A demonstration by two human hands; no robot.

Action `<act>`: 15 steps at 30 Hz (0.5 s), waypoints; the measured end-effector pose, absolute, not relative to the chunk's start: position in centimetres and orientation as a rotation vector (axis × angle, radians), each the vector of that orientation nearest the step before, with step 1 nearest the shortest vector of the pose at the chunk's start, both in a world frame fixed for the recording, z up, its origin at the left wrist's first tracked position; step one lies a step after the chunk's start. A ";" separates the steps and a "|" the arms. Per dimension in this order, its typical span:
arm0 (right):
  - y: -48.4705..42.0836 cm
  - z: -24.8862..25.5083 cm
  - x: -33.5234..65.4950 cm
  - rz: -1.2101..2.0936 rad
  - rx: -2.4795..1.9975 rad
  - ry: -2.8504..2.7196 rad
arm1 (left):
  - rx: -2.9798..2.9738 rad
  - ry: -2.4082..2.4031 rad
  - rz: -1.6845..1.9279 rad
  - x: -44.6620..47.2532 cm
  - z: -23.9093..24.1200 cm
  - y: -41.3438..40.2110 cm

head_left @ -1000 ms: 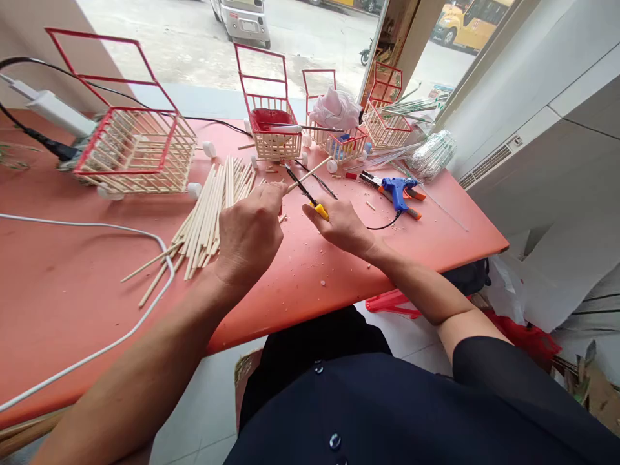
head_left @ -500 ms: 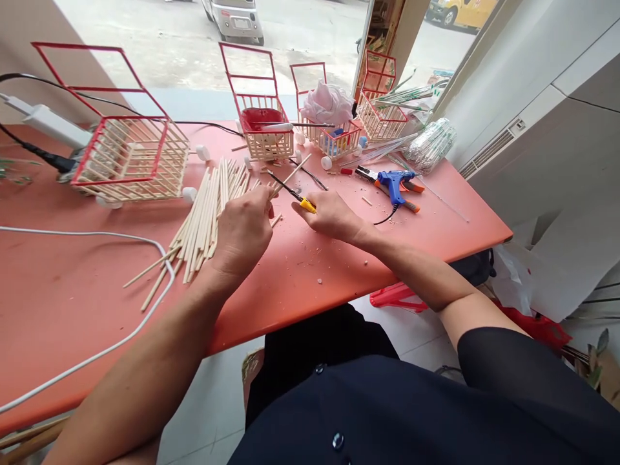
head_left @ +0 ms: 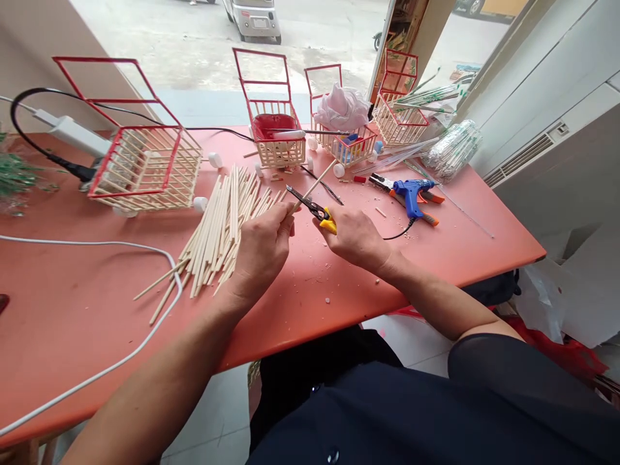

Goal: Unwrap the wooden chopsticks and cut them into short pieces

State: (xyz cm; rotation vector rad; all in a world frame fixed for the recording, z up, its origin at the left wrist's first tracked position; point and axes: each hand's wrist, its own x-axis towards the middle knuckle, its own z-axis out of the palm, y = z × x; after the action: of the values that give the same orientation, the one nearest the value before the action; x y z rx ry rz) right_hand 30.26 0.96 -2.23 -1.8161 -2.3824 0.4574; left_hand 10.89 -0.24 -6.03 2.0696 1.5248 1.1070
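My left hand pinches a thin wooden stick that points up and to the right. My right hand grips yellow-handled cutters, whose dark jaws sit against the stick just beyond my left fingers. Both hands hover over the pink table near its front edge. A loose pile of wooden sticks lies just left of my left hand.
Several stick-and-red-frame model carts stand along the back: a large one on the left, smaller ones in the middle. A blue glue gun and pliers lie to the right. A white cable crosses the left side.
The view shifted slightly; both hands stay together on the stick and cutters, now a little further right and lower in the picture.
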 end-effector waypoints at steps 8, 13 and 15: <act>0.7 -2.4 29.3 0.519 -1.927 -2.370 | 2.111 1.595 0.974 10.7 -6.3 -0.2; 1.3 -2.8 29.3 0.512 -1.882 -2.388 | 2.113 1.653 0.904 10.7 -5.7 -0.1; 1.9 -2.3 29.7 0.589 -1.837 -2.424 | 2.081 1.645 0.891 10.6 -5.2 -0.1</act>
State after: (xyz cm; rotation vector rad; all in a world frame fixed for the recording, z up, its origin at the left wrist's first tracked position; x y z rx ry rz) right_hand 29.68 1.86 -2.35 -1.8369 -2.4241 0.5891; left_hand 10.59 -0.14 -5.25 2.0805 1.6447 0.8907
